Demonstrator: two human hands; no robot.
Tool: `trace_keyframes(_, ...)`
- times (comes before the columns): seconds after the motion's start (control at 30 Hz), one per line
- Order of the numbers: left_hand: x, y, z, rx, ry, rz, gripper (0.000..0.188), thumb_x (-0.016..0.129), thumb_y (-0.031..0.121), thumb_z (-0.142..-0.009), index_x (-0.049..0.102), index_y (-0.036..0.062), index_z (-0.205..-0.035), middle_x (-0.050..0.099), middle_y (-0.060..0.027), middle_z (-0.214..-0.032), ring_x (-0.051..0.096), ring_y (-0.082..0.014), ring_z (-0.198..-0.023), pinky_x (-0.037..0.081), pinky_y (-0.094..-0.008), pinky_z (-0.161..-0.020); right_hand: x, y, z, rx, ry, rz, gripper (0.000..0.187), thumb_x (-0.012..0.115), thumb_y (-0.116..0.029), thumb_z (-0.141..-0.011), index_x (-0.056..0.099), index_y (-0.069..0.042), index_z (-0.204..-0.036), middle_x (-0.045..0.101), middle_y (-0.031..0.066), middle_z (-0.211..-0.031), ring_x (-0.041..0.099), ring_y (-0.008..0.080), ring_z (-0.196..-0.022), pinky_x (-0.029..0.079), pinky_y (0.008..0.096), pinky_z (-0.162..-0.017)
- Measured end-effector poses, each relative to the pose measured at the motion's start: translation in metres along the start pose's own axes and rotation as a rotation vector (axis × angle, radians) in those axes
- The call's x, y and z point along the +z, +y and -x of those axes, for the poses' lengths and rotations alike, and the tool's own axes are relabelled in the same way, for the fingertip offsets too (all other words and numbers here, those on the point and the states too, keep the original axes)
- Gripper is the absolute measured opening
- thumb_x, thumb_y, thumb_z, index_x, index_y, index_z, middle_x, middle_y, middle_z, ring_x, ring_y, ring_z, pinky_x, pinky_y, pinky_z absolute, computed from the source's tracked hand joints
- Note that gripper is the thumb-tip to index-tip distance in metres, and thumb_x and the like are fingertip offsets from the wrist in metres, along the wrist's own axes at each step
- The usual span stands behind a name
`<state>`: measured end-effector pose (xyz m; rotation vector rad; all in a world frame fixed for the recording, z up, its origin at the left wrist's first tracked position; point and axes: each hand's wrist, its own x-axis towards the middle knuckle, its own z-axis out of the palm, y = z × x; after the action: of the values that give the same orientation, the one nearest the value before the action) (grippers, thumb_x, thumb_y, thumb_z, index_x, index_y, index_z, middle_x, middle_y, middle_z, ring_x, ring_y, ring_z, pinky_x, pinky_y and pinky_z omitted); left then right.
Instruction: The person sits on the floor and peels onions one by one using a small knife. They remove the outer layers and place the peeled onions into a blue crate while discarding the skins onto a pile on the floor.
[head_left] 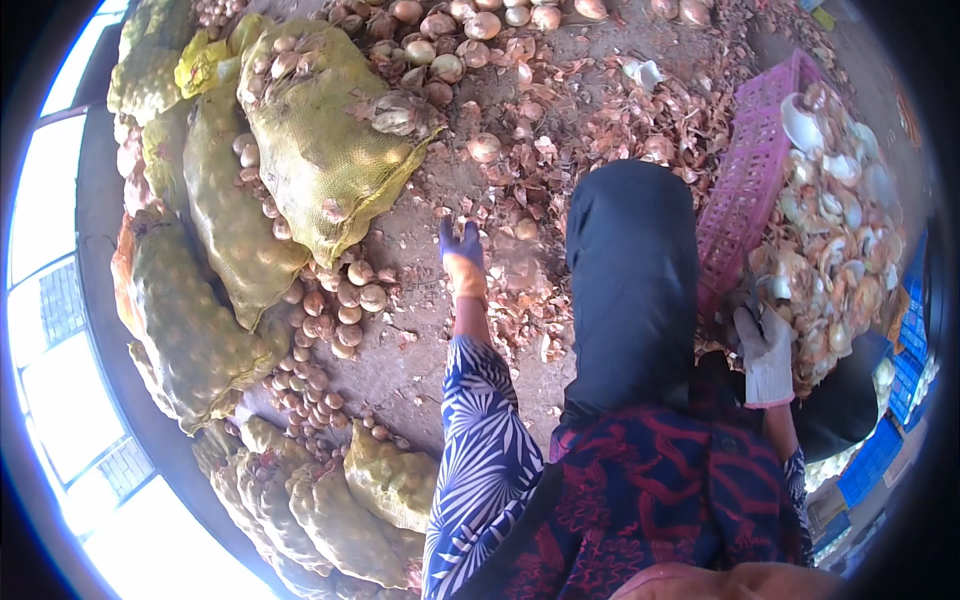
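Observation:
My left hand (462, 258), in a purple and orange glove, reaches out over the floor with its fingers apart and nothing in them. Loose onion skins lie around it, and a single onion (526, 229) is on the floor to its right. My right hand (766, 350), in a whitish glove with grey fingers, is low at the right beside a pink plastic crate (722, 215). Its fingers look closed; a thin dark shape shows at them, too unclear to name. Next to that hand is a large heap of onion skins and pale peeled pieces (835, 240).
Yellow mesh sacks of onions (325, 130) stand at the left, with loose onions (345, 300) spilled between them. More onions (450, 45) lie at the far side. My dark-clad knee (632, 270) is between my hands. Blue crates (872, 460) are at the right edge.

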<state>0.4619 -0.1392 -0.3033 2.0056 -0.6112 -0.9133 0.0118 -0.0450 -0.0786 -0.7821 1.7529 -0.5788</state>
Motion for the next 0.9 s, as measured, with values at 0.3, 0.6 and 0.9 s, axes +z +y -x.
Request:
trace_keyframes(0.3,0.086,0.068,-0.105,0.715,-0.193,-0.647,0.068,0.074,0.024,-0.082,0.052,0.0153,-0.145,0.050,-0.0252,-0.149,0.046,-0.0441,-0.138,0.043,-0.0479,-0.113,0.013,0.006,-0.002,0.026,0.156,-0.029,0.017,0.056,-0.010,-0.101,0.068,-0.002,-0.110,0.068,0.0039,-0.085,0.059,0.0074,-0.063,0.045,0.0220,-0.053)
trace_keyframes(0.6,0.114,0.065,-0.124,0.413,-0.299,-0.993,0.073,0.081,0.019,-0.079,0.053,0.0290,-0.145,0.052,-0.0192,-0.148,0.052,-0.0439,-0.133,0.050,-0.0488,-0.104,0.013,0.004,-0.005,-0.067,0.229,0.097,0.018,0.055,-0.006,-0.099,0.067,-0.001,-0.112,0.069,0.0036,-0.084,0.061,0.0084,-0.064,0.046,0.0216,-0.055)
trace_keyframes(0.9,0.064,0.067,-0.035,-0.173,-0.398,0.670,0.043,0.078,0.007,-0.087,0.060,0.0111,-0.126,0.068,-0.0051,-0.100,0.067,-0.0202,-0.086,0.060,-0.0346,-0.079,-0.025,-0.020,0.041,0.114,-0.009,-0.324,0.026,0.061,-0.024,-0.097,0.065,-0.004,-0.114,0.067,0.0033,-0.084,0.058,0.0087,-0.065,0.043,0.0221,-0.054)
